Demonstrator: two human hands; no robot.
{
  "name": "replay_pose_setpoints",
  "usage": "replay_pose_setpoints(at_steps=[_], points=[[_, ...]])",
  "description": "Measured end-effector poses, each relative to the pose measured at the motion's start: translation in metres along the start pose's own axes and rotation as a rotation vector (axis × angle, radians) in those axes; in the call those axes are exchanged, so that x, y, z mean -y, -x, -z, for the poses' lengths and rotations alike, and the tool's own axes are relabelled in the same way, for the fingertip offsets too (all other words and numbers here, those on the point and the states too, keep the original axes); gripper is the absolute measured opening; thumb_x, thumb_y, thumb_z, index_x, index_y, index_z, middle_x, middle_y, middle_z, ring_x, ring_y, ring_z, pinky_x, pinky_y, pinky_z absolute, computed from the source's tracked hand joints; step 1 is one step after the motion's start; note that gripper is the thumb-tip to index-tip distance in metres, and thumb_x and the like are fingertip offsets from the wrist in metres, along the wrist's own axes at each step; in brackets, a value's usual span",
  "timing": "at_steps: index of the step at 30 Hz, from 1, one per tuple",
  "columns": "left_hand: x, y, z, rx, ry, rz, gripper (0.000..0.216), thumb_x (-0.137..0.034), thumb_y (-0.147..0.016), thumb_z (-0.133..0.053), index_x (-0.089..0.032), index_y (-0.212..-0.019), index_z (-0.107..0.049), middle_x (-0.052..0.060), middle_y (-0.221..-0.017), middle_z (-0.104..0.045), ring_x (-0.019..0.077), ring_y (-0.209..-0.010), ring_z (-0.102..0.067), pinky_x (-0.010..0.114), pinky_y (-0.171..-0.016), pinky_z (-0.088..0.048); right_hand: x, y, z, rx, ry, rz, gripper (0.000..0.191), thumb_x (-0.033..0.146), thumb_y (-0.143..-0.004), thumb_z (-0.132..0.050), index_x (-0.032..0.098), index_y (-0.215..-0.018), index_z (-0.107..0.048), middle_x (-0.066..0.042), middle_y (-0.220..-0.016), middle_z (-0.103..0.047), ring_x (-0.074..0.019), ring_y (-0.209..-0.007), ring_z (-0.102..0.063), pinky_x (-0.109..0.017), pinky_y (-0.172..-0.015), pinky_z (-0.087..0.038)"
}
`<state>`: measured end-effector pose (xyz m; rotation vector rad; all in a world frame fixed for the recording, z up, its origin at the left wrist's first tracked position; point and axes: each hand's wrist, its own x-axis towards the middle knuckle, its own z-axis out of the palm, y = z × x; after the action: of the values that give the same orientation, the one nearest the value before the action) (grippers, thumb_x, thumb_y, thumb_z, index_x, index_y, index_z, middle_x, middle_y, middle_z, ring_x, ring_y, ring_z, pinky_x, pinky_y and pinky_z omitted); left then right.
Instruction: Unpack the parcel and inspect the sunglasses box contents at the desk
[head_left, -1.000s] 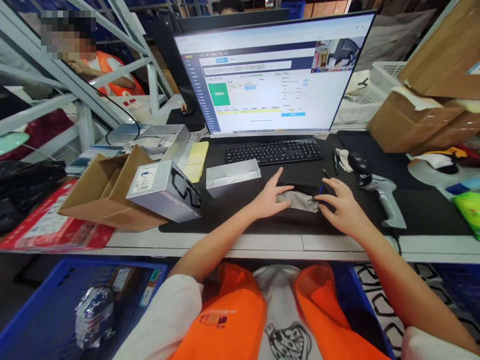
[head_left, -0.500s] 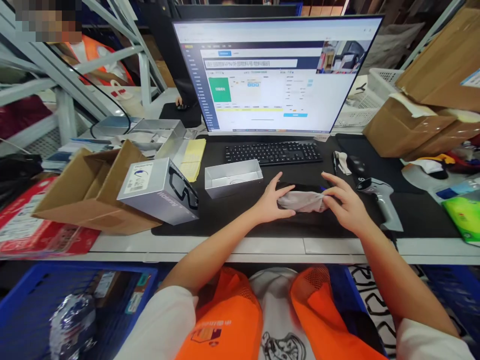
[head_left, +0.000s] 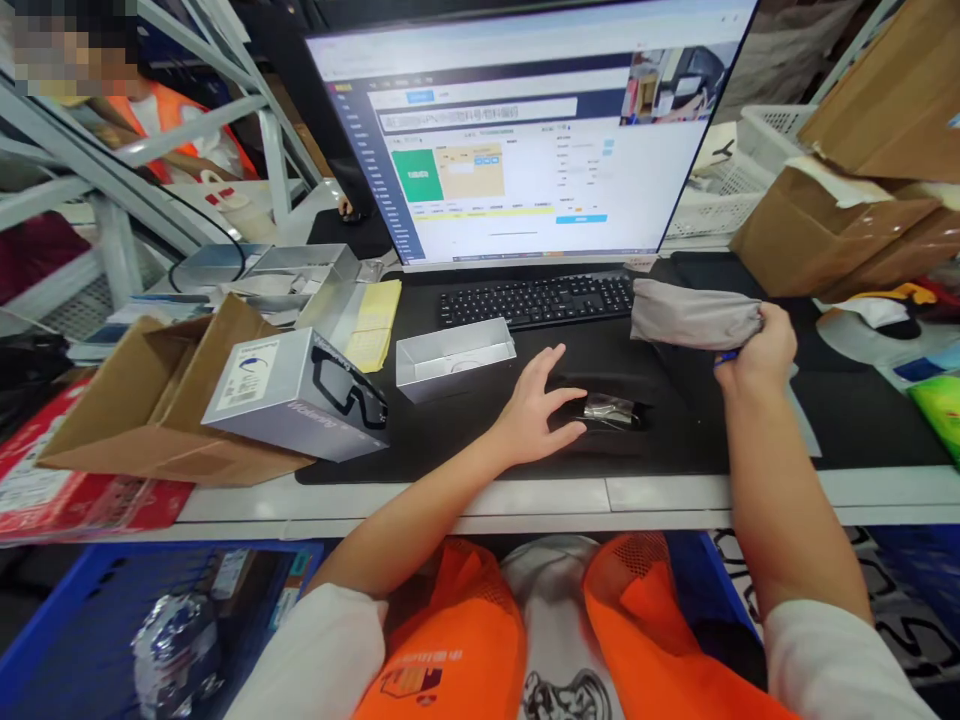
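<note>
My right hand (head_left: 759,352) is closed around one end of a grey cloth pouch (head_left: 690,315), held above the black desk mat (head_left: 480,440) by the keyboard's right end. My left hand (head_left: 536,405) rests on the mat with fingers spread, its thumb and fingertips touching a dark pair of glasses in clear wrap (head_left: 611,410). An open silver box tray (head_left: 454,355) lies just left of that hand. Further left a silver glasses box (head_left: 296,395) leans on an open cardboard box (head_left: 150,405).
A large monitor (head_left: 525,140) and black keyboard (head_left: 536,298) stand behind the mat. Cardboard boxes (head_left: 847,190) pile up at the right with a white basket (head_left: 739,180). Blue crates (head_left: 135,620) sit under the desk. A person in an orange vest (head_left: 157,120) is at the far left.
My right hand has lifted the grey pouch up and to the right, off the dark wrapped glasses, which now lie uncovered on the mat. My left hand stayed beside them.
</note>
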<state>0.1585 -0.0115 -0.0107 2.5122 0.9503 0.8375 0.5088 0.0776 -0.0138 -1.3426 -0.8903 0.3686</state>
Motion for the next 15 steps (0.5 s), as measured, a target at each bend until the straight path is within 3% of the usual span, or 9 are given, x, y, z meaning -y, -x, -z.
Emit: replay_pose_setpoints(at_steps=[3, 6, 9, 12, 15], points=[[-0.004, 0.000, 0.002, 0.080, -0.061, -0.066, 0.038, -0.052, -0.092, -0.071, -0.019, -0.110, -0.075, 0.016, -0.171, -0.021, 0.0378, -0.160, -0.013, 0.061, -0.127, -0.024, -0.019, 0.000, -0.003, -0.169, -0.003, -0.061, 0.030, 0.022, -0.099, -0.036, 0.027, -0.070, -0.033, 0.002, -0.073, -0.032, -0.0131, -0.074, -0.038, -0.028, -0.072, -0.043], [-0.008, 0.001, 0.002, 0.136, -0.150, -0.066, 0.038, -0.055, -0.094, -0.066, -0.018, -0.091, -0.075, 0.015, -0.169, -0.030, 0.0396, -0.159, -0.017, 0.063, -0.125, -0.024, -0.025, 0.003, -0.008, -0.124, 0.009, -0.024, 0.030, 0.025, -0.100, -0.041, 0.024, -0.070, -0.042, 0.001, -0.073, -0.038, -0.0136, -0.075, -0.043, -0.028, -0.075, -0.045], [-0.014, 0.000, 0.003, 0.122, -0.246, -0.077, 0.034, -0.048, -0.099, -0.060, -0.021, -0.089, -0.078, 0.012, -0.159, -0.048, 0.0386, -0.151, -0.036, 0.059, -0.120, -0.034, -0.027, 0.011, -0.015, -0.103, -0.013, -0.010, 0.028, 0.031, -0.099, -0.047, 0.022, -0.073, -0.048, 0.002, -0.073, -0.042, -0.0139, -0.072, -0.045, -0.028, -0.073, -0.045], [-0.025, -0.007, 0.002, 0.145, -0.267, -0.059, 0.031, -0.039, -0.104, -0.052, -0.023, -0.104, -0.079, 0.011, -0.136, -0.068, 0.0311, -0.128, -0.060, 0.049, -0.106, -0.047, -0.030, 0.020, -0.020, -0.037, -0.056, 0.029, 0.031, 0.039, -0.100, -0.050, 0.021, -0.075, -0.051, 0.003, -0.072, -0.045, -0.0137, -0.070, -0.048, -0.029, -0.074, -0.046], [-0.039, -0.025, -0.002, 0.296, -0.244, 0.002, 0.042, -0.039, -0.107, -0.044, -0.018, -0.097, -0.078, 0.011, -0.109, -0.076, 0.0260, -0.102, -0.069, 0.041, -0.094, -0.053, -0.030, 0.029, -0.025, 0.072, -0.046, 0.079, 0.031, 0.042, -0.098, -0.051, 0.020, -0.076, -0.053, 0.003, -0.071, -0.049, -0.0141, -0.070, -0.050, -0.030, -0.077, -0.045]])
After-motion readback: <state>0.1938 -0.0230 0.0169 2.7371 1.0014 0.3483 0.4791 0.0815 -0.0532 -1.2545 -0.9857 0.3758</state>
